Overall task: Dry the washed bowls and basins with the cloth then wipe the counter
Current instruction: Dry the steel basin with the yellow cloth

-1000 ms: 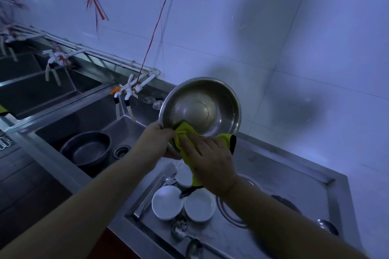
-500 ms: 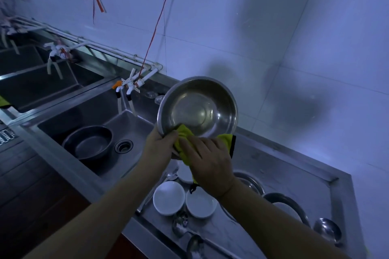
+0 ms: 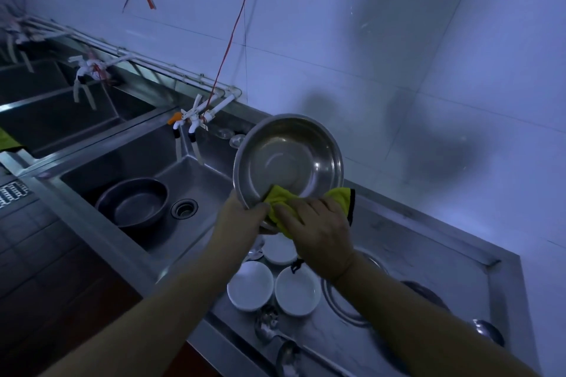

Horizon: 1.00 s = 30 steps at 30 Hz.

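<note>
A steel basin [image 3: 288, 159] is held up and tilted toward me above the counter. My left hand [image 3: 242, 217] grips its lower left rim. My right hand [image 3: 318, 229] holds a yellow cloth [image 3: 278, 197] pressed over the basin's lower rim, part of it inside and part [image 3: 340, 196] behind. Three white bowls [image 3: 249, 285] stand on the steel counter [image 3: 413, 254] below my hands, one partly hidden by my wrists. Other steel basins [image 3: 346, 300] lie on the counter under my right forearm.
A dark basin [image 3: 134, 202] sits in the sink [image 3: 190, 180] at left, next to the drain [image 3: 184, 208]. White taps [image 3: 196, 119] stick out from the wall pipes. Ladles [image 3: 275, 333] lie at the counter's front edge. A small steel bowl [image 3: 488, 330] sits at far right.
The view has tilted down and shifted slightly. My right hand has slid the cloth a little along the basin's lower rim; my left hand keeps its grip.
</note>
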Each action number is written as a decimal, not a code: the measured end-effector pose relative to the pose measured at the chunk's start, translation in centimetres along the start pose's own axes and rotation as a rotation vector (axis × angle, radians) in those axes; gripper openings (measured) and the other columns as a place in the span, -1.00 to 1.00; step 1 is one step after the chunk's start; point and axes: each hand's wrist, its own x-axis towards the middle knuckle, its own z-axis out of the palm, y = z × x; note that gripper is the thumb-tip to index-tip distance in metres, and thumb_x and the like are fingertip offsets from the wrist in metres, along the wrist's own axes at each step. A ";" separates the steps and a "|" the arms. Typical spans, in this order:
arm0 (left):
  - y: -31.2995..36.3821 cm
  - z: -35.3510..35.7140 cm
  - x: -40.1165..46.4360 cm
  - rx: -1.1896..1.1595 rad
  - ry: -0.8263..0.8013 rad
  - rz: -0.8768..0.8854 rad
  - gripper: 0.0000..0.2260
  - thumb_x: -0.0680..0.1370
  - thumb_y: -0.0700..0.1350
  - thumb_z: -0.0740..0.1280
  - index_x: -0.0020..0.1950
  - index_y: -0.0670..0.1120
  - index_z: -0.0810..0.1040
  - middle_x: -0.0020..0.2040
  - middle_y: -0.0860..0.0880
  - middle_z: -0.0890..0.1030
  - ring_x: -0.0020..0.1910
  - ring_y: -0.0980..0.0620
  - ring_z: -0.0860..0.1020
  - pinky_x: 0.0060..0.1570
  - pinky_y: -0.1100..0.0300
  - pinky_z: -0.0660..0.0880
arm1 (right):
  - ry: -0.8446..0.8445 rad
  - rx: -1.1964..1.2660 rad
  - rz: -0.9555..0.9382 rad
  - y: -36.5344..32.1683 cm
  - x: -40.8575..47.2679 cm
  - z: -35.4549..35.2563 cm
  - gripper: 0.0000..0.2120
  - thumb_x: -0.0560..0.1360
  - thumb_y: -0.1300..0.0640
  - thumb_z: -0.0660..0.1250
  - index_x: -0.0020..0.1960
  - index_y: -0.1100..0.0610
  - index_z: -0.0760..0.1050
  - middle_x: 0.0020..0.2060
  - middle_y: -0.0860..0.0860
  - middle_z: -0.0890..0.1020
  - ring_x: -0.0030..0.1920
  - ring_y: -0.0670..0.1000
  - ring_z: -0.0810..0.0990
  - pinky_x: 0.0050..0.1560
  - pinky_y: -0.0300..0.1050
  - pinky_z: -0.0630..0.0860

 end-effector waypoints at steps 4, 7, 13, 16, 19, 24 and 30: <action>-0.5 -0.6 1.1 0.068 -0.004 -0.015 -0.80 0.43 -0.41 0.23 -0.03 -0.23 0.56 -0.23 -0.26 0.63 -0.27 -0.24 0.63 -0.24 -0.19 0.61 | -0.009 0.034 -0.024 -1.3 -1.5 0.9 -0.74 0.55 0.16 0.32 0.23 0.08 0.57 0.01 0.09 0.68 -0.09 0.07 0.63 -0.11 -0.04 0.45; 0.7 -2.1 2.9 0.310 -0.139 0.035 -0.78 0.41 -0.40 0.26 -0.20 -0.10 0.56 -0.37 -0.11 0.63 -0.38 -0.14 0.63 -0.37 -0.01 0.60 | -0.043 0.012 -0.166 0.7 -2.2 1.1 -0.67 0.53 0.19 0.33 0.28 0.06 0.45 -0.02 0.10 0.68 -0.06 0.09 0.65 -0.07 -0.02 0.49; 2.6 -4.6 8.8 0.390 -0.304 0.083 -0.84 0.46 -0.33 0.27 -0.12 -0.08 0.55 -0.37 -0.14 0.64 -0.42 -0.02 0.64 -0.47 0.24 0.54 | -0.097 -0.046 -0.191 2.5 -0.5 2.7 -0.76 0.46 0.17 0.40 0.12 0.08 0.54 -0.13 0.09 0.68 -0.18 0.09 0.65 -0.16 -0.07 0.55; 1.0 -3.6 10.2 0.155 -0.193 0.027 -0.88 0.48 -0.33 0.31 -0.13 -0.12 0.54 -0.30 -0.16 0.60 -0.48 0.07 0.60 -0.52 0.24 0.52 | -0.080 -0.126 0.050 0.0 2.3 4.7 -0.85 0.48 0.14 0.40 0.05 0.07 0.65 -0.24 0.08 0.67 -0.32 0.08 0.60 -0.27 -0.08 0.50; -0.2 -4.1 11.7 -0.067 -0.255 -0.067 -0.87 0.50 -0.34 0.29 -0.01 -0.18 0.54 -0.26 -0.16 0.63 -0.38 0.00 0.64 -0.45 0.15 0.56 | -0.069 -0.166 0.217 -2.5 5.3 7.2 -0.81 0.49 0.12 0.41 0.10 0.07 0.64 -0.19 0.08 0.68 -0.30 0.07 0.60 -0.25 -0.07 0.46; 1.1 -9.4 17.2 0.066 -0.451 0.032 -0.85 0.46 -0.42 0.25 -0.16 -0.21 0.54 -0.42 -0.13 0.61 -0.45 -0.11 0.59 -0.48 0.13 0.53 | -0.120 -0.232 0.141 -3.3 7.5 10.6 -0.80 0.51 0.13 0.39 0.12 0.05 0.64 -0.06 0.08 0.70 -0.18 0.06 0.67 -0.15 -0.09 0.49; 4.2 -13.7 23.0 0.483 -0.691 0.203 -0.75 0.40 -0.28 0.28 -0.35 0.06 0.56 -0.45 0.02 0.61 -0.48 0.02 0.58 -0.49 0.22 0.55 | -0.243 -0.302 -0.017 -2.7 8.4 11.7 -0.83 0.46 0.23 0.39 -0.01 0.04 0.68 -0.15 0.07 0.69 -0.18 0.07 0.66 -0.09 -0.05 0.57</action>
